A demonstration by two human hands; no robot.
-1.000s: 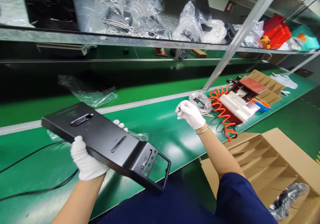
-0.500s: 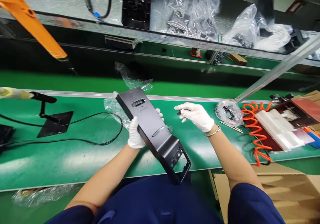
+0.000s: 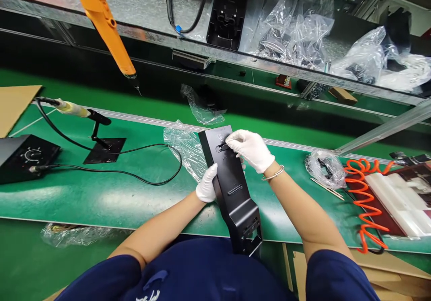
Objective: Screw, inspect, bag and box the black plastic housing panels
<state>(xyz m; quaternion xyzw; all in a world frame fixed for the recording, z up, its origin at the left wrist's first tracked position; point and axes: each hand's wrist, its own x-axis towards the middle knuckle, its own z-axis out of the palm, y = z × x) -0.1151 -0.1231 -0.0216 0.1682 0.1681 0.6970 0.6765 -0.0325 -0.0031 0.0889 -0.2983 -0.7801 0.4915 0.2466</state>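
Observation:
A long black plastic housing (image 3: 232, 175) with oval slots and a framed opening at its lower end is tilted in front of me, above the bench. My left hand (image 3: 207, 185), in a white glove, is closed around its middle, thumb on the near side and fingers partly hidden behind. At the housing's upper oval slot, my gloved right hand (image 3: 251, 149) pinches a small black part (image 3: 222, 147). The part lies at the slot; whether it sits inside cannot be made out.
An orange electric screwdriver (image 3: 112, 32) hangs at upper left. Below it are a soldering iron in a stand (image 3: 104, 150) and a black control box (image 3: 28, 157). Clear plastic bags (image 3: 186, 148) lie behind the housing. A coiled orange hose (image 3: 365, 198) and bagged cable (image 3: 325, 168) are at right.
My right hand has moved left with the small black part, from beside the housing to its upper slot. The housing has turned more upright, still in my left hand. The camera view has shifted.

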